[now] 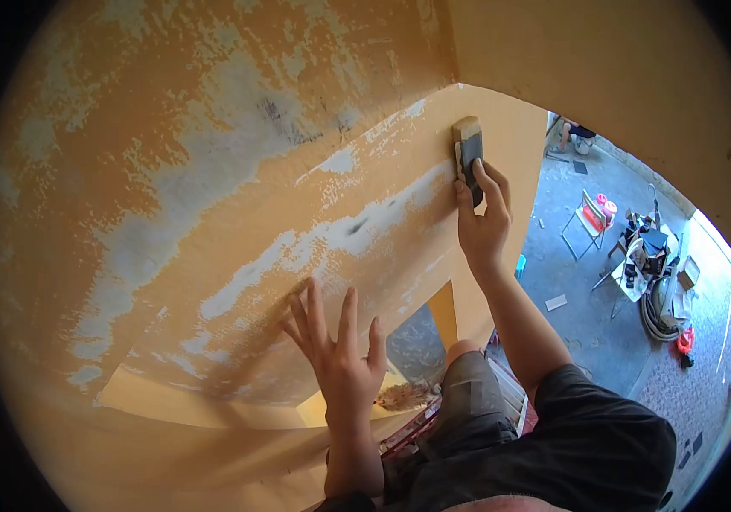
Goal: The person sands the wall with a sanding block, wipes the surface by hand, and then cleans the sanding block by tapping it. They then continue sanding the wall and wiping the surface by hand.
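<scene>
My right hand (pixel 485 209) grips a sanding block (pixel 468 158), dark grey with a pale, dusty end, at the upper right part of the orange wall (pixel 433 128). The block lies against or very close to the wall surface. Below and to the left, my left hand (pixel 341 346) is spread open, its fingertips at the wall and nothing in it. White filler patches (pixel 340 235) run in a slanting band between my two hands. More whitish, worn patches (pixel 203 192) cover the orange ceiling or upper surface at left.
Far below on the grey floor (pixel 566 282) stand a folding chair (pixel 589 224) and a heap of gear with a coiled hose (pixel 657 311). Another person (pixel 577 132) is at the far edge. Beside my leg is part of a red ladder (pixel 412 429).
</scene>
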The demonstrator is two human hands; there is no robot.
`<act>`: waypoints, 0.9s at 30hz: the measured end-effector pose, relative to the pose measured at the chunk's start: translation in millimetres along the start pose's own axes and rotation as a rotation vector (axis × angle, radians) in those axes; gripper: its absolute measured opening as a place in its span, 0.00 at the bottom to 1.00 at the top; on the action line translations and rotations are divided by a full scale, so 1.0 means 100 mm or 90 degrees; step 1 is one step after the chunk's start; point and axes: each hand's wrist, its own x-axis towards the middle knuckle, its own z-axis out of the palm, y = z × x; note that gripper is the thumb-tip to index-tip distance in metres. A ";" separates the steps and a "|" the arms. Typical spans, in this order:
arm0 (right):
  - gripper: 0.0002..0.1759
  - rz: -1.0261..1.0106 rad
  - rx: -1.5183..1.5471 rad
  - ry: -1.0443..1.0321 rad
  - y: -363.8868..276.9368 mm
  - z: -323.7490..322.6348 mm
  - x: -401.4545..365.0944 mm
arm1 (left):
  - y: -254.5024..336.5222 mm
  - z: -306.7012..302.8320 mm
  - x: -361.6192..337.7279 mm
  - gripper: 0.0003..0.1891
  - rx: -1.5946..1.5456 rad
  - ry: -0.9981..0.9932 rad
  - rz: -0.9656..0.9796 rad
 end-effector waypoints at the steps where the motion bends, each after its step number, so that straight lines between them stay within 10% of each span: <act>1: 0.19 -0.015 -0.004 0.004 0.01 0.01 0.00 | -0.01 0.01 -0.02 0.23 -0.016 0.004 -0.009; 7: 0.19 -0.015 0.009 0.004 -0.03 0.00 0.12 | -0.04 0.05 -0.17 0.26 -0.041 0.235 -0.146; 27: 0.18 0.009 0.006 -0.016 -0.03 0.00 -0.03 | -0.11 -0.09 -0.28 0.37 0.154 0.023 -0.186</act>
